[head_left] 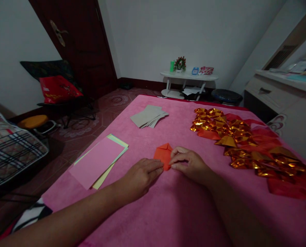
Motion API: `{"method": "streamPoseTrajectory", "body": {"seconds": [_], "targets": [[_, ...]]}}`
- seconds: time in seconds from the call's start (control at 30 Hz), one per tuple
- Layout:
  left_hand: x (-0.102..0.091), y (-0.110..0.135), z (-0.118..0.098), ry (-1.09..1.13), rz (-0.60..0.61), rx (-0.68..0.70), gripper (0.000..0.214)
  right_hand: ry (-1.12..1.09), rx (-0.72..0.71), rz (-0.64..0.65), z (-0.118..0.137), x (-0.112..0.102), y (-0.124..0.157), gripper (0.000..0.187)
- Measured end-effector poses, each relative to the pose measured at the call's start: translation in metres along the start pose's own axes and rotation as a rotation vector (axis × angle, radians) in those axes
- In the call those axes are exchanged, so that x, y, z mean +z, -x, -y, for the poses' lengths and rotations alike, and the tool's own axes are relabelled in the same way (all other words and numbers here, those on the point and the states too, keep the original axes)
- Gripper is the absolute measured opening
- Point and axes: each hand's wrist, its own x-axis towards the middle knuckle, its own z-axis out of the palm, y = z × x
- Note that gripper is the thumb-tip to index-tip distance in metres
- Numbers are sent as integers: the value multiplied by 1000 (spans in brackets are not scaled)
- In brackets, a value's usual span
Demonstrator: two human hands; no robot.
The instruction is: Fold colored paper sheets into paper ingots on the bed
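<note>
A small folded orange paper (162,155) lies on the pink tablecloth (142,219), with a crease and flap along its far edge. My left hand (140,175) reaches in from the left, fingers together and pressing the paper's near left corner. At the right edge my right hand (190,164) pinches the paper between thumb and fingers. What lies under the fingertips is hidden.
To the left lies a stack of pink, yellow and green paper sheets (98,159). Grey paper pieces (149,116) fan out at the far side. Shiny gold and orange folded papers (235,137) cover the table's right side. Beyond stands a low white table (189,76).
</note>
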Motion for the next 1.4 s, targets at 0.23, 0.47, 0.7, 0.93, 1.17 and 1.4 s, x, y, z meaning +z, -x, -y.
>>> {"method": "streamPoseTrajectory", "body": {"seconds": [0.23,0.47,0.7,0.93,1.17,1.4], "targets": [[3,3,-1,38,-22,-52,27,139,99,-91,6,8,-4,9],[7,4,1,25,-44,-35,27,301,168,-158,8,15,-7,8],[10,9,4,60,-24,-19,29,326,172,-156,11,16,-7,10],[7,7,2,128,10,-52,37,334,182,-153,13,16,-6,10],[7,6,2,97,-5,-55,32,361,206,-167,15,19,-6,10],[6,2,-1,65,12,-67,29,393,215,-195,16,22,-6,10]]}}
